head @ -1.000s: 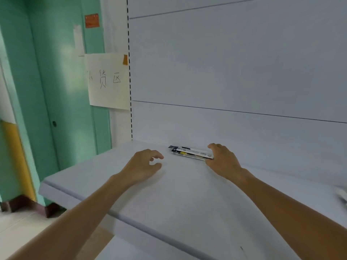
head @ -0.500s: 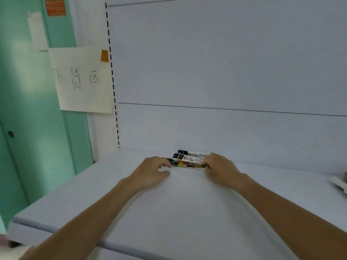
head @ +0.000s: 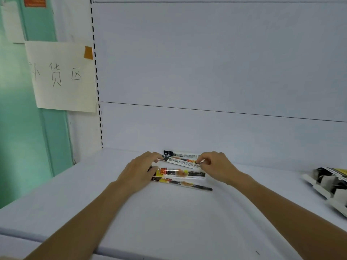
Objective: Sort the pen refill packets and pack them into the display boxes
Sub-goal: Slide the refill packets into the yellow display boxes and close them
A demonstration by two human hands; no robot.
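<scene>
White shelf [head: 169, 218] carries pen refill packets [head: 180, 174]; left hand [head: 138, 173] and right hand [head: 216, 167] pinch one packet's [head: 183, 161] ends.

Handwritten paper sign [head: 63, 77] taped with orange tape [head: 88, 52] left of slotted upright [head: 96, 76], beside green wall [head: 22, 128]. Orange label [head: 35, 1] top left. White back panels [head: 206, 62] behind white shelf [head: 169, 222].

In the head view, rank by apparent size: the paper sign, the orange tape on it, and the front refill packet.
1. paper sign, clearly the largest.
2. front refill packet, long but thin; it lies nearer the camera than the sign, so its true size relative to the sign is unsure.
3. orange tape, the smallest.
</scene>
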